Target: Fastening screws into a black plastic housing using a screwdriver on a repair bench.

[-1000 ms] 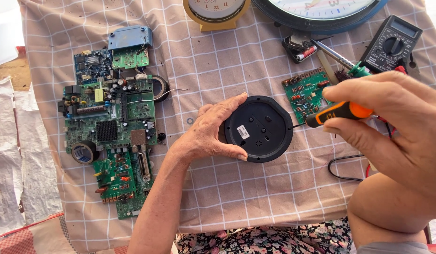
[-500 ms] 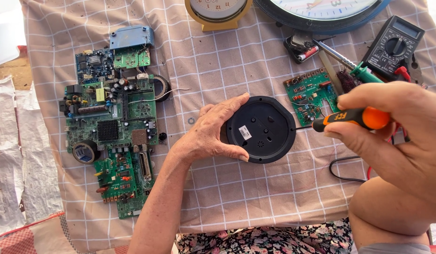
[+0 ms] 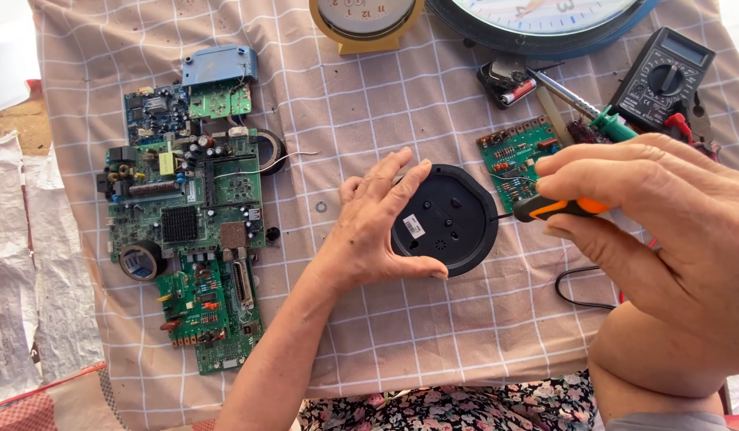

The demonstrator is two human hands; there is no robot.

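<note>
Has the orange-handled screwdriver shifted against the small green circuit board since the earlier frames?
Yes. The orange-handled screwdriver in the right hand has dropped from beside the small green circuit board to its lower edge, tip toward the round black device.

Screwdriver (image 3: 557,209) handle mostly hidden in right hand (image 3: 664,231); wall clock (image 3: 545,20) cut by top edge.

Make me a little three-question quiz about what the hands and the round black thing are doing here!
1. True or false: the left hand rests on the round black device.
2. What does the right hand hold? A) tape roll B) orange-handled screwdriver C) multimeter
3. Fill in: the big group of green circuit boards lies to the ____ of the black device.

Key
1. True: its fingers lie over the device's left edge.
2. B. The multimeter lies untouched on the checked cloth.
3. Left.
</note>
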